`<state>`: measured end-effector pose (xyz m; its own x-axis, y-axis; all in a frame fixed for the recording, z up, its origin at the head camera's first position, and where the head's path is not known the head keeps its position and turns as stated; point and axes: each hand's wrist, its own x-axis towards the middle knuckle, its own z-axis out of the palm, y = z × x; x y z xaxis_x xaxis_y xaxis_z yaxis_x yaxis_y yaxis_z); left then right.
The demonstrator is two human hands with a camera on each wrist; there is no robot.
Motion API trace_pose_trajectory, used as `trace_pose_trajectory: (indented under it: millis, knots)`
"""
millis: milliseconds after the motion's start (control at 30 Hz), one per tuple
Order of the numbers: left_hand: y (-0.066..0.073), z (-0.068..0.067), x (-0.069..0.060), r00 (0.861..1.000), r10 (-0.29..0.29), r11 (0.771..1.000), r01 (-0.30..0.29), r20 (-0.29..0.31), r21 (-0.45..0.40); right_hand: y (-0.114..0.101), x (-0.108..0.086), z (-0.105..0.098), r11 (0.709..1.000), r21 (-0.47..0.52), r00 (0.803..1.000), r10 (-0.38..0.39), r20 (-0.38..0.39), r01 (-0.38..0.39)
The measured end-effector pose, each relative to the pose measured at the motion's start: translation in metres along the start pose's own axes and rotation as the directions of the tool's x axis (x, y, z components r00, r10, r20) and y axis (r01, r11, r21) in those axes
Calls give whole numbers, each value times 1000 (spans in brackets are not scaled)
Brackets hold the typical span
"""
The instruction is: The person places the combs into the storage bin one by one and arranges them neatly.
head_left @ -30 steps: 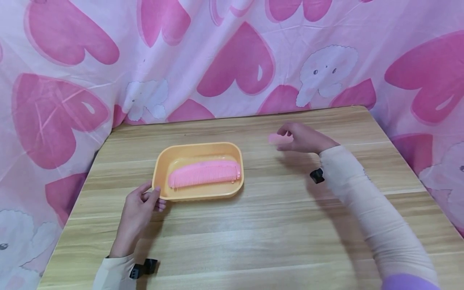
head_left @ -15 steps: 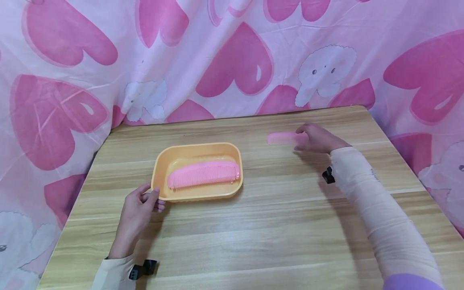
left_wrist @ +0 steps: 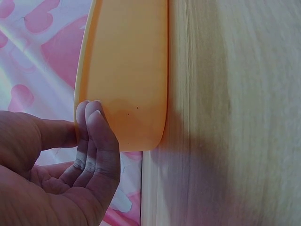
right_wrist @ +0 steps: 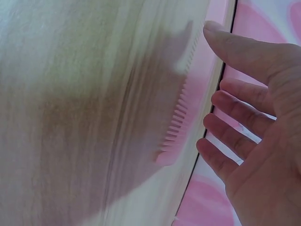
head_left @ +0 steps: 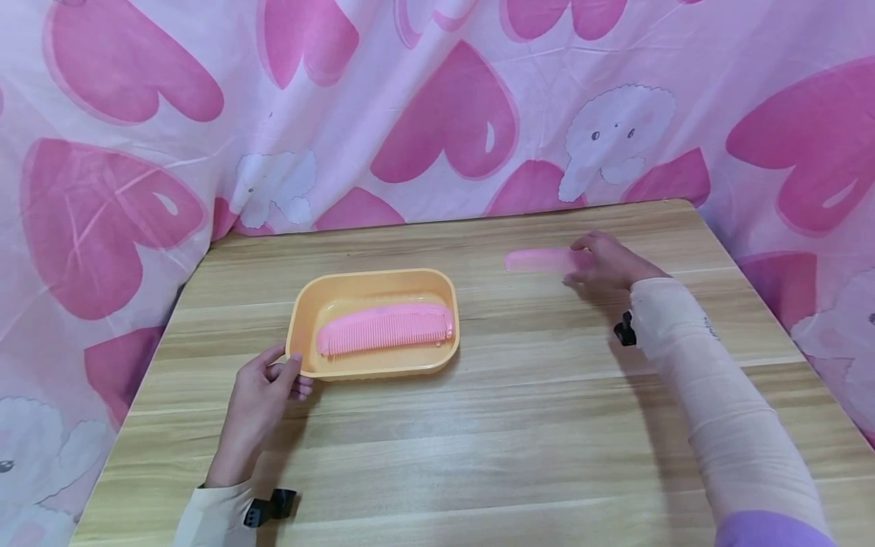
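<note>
My left hand [head_left: 258, 395] pinches the near left corner of an orange plastic tray [head_left: 362, 284]; in the left wrist view, the thumb and fingers lie on either side of its rim [left_wrist: 82, 61]. A large pink comb [head_left: 386, 327] lies inside, teeth toward me. Near the table's far edge, a smaller pink comb [head_left: 535, 260] lies flat on the wood. Over its right end hovers my right hand [head_left: 611, 262], hiding part of it in the head view. The right wrist view shows the fingers [right_wrist: 228, 132] spread and apart from the comb [right_wrist: 194, 106].
All of this is on a wood-grain table [head_left: 437, 448]. A pink cloth with hearts [head_left: 451, 114] hangs behind it and along both sides. Black wrist cameras [head_left: 625, 330] sit on both sleeves.
My right hand has slid to the right over the smaller comb, uncovering more of it, while the comb stays in place. The left hand and tray have not moved.
</note>
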<state>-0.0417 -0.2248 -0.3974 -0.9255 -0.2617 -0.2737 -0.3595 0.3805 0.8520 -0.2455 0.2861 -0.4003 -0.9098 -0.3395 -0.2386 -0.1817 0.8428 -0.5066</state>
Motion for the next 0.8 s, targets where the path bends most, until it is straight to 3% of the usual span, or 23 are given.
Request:
trace_pose_trajectory:
  millis: [800]
  knots:
    - [1, -1, -1, 1000, 4, 1000, -4, 13, -24, 17, 2, 6, 1000, 26, 999, -6, -37, 6]
